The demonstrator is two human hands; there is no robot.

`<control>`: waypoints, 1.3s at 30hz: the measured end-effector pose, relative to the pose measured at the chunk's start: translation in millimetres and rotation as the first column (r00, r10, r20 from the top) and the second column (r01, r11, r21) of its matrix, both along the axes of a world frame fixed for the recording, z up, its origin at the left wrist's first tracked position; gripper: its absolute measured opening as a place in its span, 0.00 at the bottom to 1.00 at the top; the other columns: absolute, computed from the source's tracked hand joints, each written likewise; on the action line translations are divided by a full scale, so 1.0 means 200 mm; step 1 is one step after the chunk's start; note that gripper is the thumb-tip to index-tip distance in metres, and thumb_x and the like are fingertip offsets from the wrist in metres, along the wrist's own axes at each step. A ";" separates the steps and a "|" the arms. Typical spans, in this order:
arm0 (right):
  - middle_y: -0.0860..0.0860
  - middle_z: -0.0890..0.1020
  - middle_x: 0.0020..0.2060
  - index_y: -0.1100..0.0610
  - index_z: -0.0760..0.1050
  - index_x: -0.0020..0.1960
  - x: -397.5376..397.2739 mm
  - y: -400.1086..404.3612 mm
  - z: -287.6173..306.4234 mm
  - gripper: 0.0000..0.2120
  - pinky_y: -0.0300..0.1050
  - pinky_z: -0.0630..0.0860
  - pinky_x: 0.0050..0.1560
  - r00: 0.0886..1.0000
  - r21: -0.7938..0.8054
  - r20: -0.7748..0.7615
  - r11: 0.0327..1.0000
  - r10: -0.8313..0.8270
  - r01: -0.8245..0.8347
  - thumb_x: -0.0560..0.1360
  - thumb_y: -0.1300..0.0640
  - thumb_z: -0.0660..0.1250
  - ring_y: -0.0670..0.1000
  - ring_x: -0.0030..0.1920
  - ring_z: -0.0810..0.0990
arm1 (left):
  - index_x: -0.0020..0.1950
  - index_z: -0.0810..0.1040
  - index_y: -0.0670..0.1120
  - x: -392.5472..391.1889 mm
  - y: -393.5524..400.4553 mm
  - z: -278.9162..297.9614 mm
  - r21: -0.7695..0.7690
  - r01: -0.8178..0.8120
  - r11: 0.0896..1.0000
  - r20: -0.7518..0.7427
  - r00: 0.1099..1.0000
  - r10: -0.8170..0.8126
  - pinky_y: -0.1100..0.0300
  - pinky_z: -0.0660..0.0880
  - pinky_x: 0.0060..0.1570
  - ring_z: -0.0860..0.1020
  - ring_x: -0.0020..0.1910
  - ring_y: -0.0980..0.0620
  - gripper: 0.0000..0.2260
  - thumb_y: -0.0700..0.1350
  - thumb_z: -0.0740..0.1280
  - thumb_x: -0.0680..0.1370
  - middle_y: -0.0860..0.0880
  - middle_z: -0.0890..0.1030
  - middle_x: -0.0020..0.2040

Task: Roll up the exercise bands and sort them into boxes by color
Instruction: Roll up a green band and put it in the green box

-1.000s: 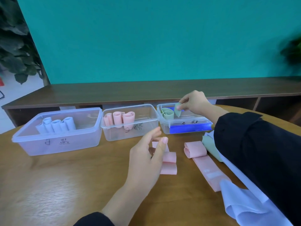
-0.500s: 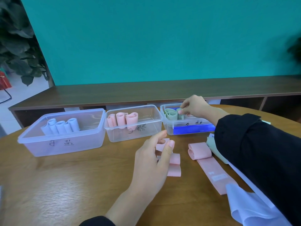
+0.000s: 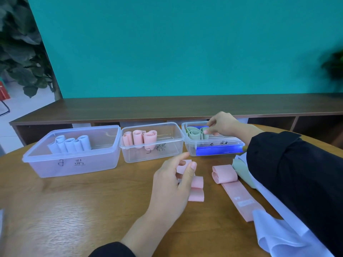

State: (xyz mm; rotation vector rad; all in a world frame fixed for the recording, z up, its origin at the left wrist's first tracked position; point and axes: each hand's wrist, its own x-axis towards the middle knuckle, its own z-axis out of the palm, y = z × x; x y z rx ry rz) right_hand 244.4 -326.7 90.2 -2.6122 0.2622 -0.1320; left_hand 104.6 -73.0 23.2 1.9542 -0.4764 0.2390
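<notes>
Round wooden desk (image 3: 55,210) carries three clear boxes along its far side: big left box (image 3: 72,164) with pale blue rolls (image 3: 70,144), middle box (image 3: 152,154) with pink rolls (image 3: 140,139), right box (image 3: 213,147) with green rolls (image 3: 194,133). Right hand (image 3: 221,124) reaches over the right box rim, fingertips pinching a green roll (image 3: 205,131) down inside, beside the other greens. Left hand (image 3: 174,184) hovers near desk centre, fingers loosely spread, holding nothing as far as I can tell, over a folded pink band (image 3: 196,188). A half-rolled pink band (image 3: 233,184) lies right of it, tail running toward the near edge; a loose green band (image 3: 241,170) and pale blue band (image 3: 278,236) sit under the right sleeve (image 3: 297,182). Step in hand looks like seating the green roll: stand it on end tight against its neighbours so it can't uncoil, release only once wedged. Right half of that box is free; lift straight up past the rim. The sleeve could drag the loose bands toward the near right edge. Left near desk is open.
</notes>
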 end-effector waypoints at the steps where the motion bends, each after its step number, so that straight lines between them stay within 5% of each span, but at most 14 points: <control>1: 0.57 0.86 0.43 0.62 0.81 0.59 0.00 0.00 0.00 0.22 0.52 0.78 0.60 1.000 -0.007 0.000 1.000 0.001 -0.001 0.72 0.49 0.78 0.57 0.50 0.85 | 0.71 0.74 0.60 0.00 0.00 0.00 -0.001 -0.004 1.000 -0.003 1.000 0.004 0.65 0.75 0.56 0.77 0.59 0.56 0.23 0.64 0.59 0.77 0.59 0.80 0.60; 5: 0.54 0.85 0.44 0.60 0.80 0.63 0.00 -0.01 0.00 0.23 0.46 0.76 0.55 1.000 -0.030 -0.001 1.000 -0.008 0.008 0.73 0.51 0.78 0.53 0.47 0.85 | 0.70 0.74 0.60 0.00 0.00 0.00 0.009 -0.028 1.000 -0.016 0.999 0.028 0.59 0.76 0.59 0.76 0.59 0.54 0.17 0.57 0.63 0.81 0.58 0.79 0.62; 10: 0.55 0.83 0.60 0.59 0.78 0.67 -0.01 -0.01 0.00 0.24 0.46 0.74 0.62 1.000 -0.068 0.011 0.998 0.005 -0.004 0.74 0.53 0.77 0.55 0.59 0.81 | 0.71 0.74 0.60 0.01 0.00 -0.01 0.030 -0.035 0.999 -0.003 0.999 0.035 0.58 0.76 0.61 0.75 0.61 0.56 0.17 0.56 0.63 0.82 0.58 0.79 0.62; 26: 0.55 0.83 0.60 0.60 0.79 0.66 -0.18 -0.01 0.06 0.19 0.44 0.72 0.64 0.987 -0.098 0.159 0.995 0.004 0.011 0.76 0.57 0.74 0.55 0.62 0.79 | 0.68 0.78 0.57 0.05 0.05 -0.05 0.049 -0.077 0.996 0.069 0.995 0.074 0.73 0.70 0.48 0.77 0.49 0.60 0.14 0.51 0.66 0.82 0.58 0.80 0.56; 31: 0.48 0.85 0.51 0.54 0.83 0.58 -0.37 0.13 0.08 0.10 0.40 0.76 0.53 0.960 -0.063 0.273 0.997 0.063 -0.047 0.78 0.54 0.71 0.50 0.51 0.82 | 0.66 0.81 0.54 0.06 0.07 -0.08 0.135 -0.127 0.983 0.096 0.989 0.115 0.62 0.75 0.58 0.77 0.55 0.59 0.13 0.49 0.68 0.81 0.57 0.81 0.60; 35: 0.42 0.84 0.37 0.51 0.83 0.47 -0.58 0.28 0.01 0.04 0.37 0.76 0.38 0.968 -0.052 0.213 0.991 0.131 -0.123 0.77 0.52 0.71 0.40 0.34 0.80 | 0.62 0.83 0.53 0.06 0.09 -0.11 0.160 -0.139 0.977 0.015 0.990 0.139 0.72 0.68 0.48 0.77 0.51 0.59 0.11 0.48 0.69 0.80 0.55 0.80 0.57; 39: 0.40 0.83 0.31 0.50 0.83 0.49 -0.75 0.37 -0.12 0.06 0.32 0.72 0.38 0.969 -0.051 0.067 0.970 0.239 -0.236 0.76 0.49 0.72 0.42 0.38 0.81 | 0.62 0.83 0.53 0.06 0.11 -0.11 0.122 -0.089 0.989 -0.109 0.989 0.102 0.68 0.70 0.54 0.79 0.52 0.60 0.12 0.49 0.70 0.79 0.55 0.83 0.55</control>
